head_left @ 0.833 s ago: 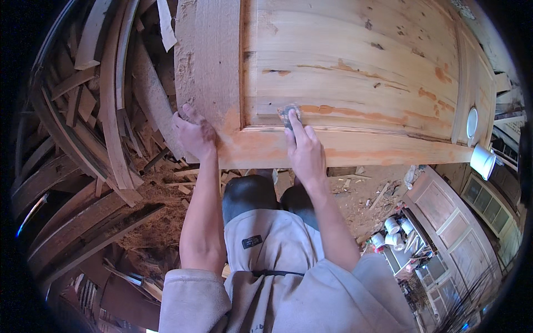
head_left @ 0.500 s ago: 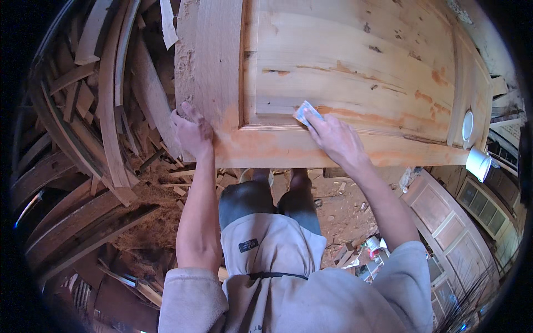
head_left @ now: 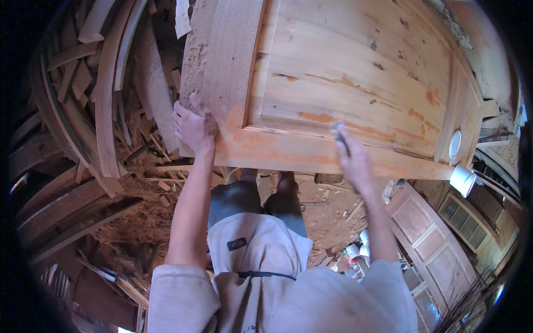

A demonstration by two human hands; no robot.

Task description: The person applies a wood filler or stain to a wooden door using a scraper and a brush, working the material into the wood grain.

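Observation:
A pale wooden door (head_left: 344,83) with a raised panel and smears of orange filler lies flat in front of me. At its near left corner my left hand (head_left: 194,127) grips the edge, thumb on top and fingers bent over the side. My right hand (head_left: 355,161) is closed on a small flat piece (head_left: 337,129), blue-and-white in the earlier frame and now blurred by motion. This piece is at the panel's near border, beside a long orange filler streak (head_left: 322,117).
A white tub (head_left: 462,180) and a round white lid (head_left: 454,144) are at the door's right end. Wood offcuts (head_left: 108,100) pile up on the left. Another panelled door (head_left: 425,227) leans at the right, and wood scraps litter the floor (head_left: 333,205).
My right hand has moved right and nearer to me along the panel border with the flat piece. My left hand keeps hold of the corner. The whole view has shifted slightly.

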